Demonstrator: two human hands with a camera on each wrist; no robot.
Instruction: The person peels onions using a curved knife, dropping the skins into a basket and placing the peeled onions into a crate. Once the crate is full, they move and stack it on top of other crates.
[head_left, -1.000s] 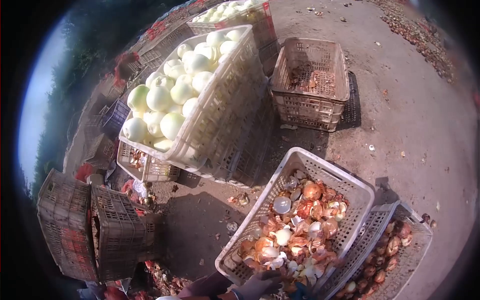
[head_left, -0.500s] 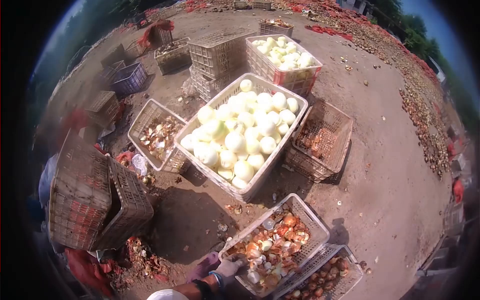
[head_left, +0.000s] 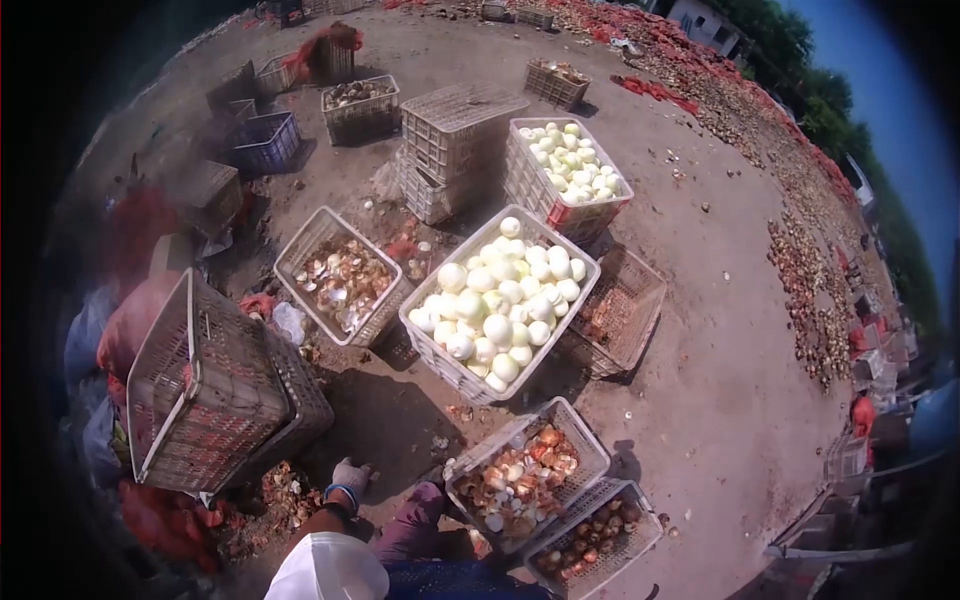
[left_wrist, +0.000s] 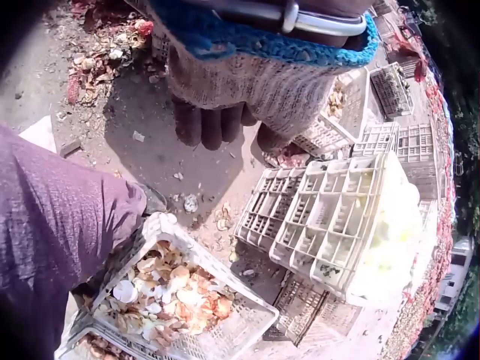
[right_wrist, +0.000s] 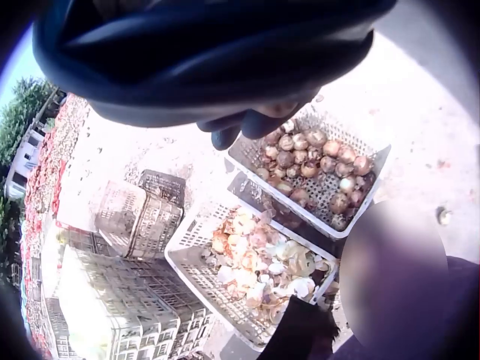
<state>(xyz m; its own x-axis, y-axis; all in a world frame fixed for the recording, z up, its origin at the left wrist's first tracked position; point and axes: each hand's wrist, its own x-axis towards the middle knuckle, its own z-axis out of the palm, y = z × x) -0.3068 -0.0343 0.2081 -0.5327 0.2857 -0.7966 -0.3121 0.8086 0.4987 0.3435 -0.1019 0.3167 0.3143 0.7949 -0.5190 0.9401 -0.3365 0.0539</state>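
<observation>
My left hand (head_left: 352,475), in a pale knit glove with a blue cuff, hangs over bare ground left of the crate of onion skins (head_left: 520,475). Its bare fingertips (left_wrist: 211,127) point down and hold nothing in the left wrist view. My right hand (right_wrist: 244,124), in a dark glove, appears at the top of the right wrist view, over the crate of unpeeled onions (right_wrist: 319,161). Most of its palm is hidden by the glove's cuff, and I cannot tell whether it holds anything. Skins and a few pale onions fill the skins crate.
A crate heaped with peeled onions (head_left: 500,305) stands ahead. Behind its right side is a crate with some skins (head_left: 620,315); another crate of skins (head_left: 340,280) is on the left. Tipped crates (head_left: 220,390) lean at near left. A purple trouser leg (head_left: 410,520) is beside the skins crate.
The head view has swung upward, showing more of the yard. My left hand has left the near edge of the skins crate and moved left over the ground.
</observation>
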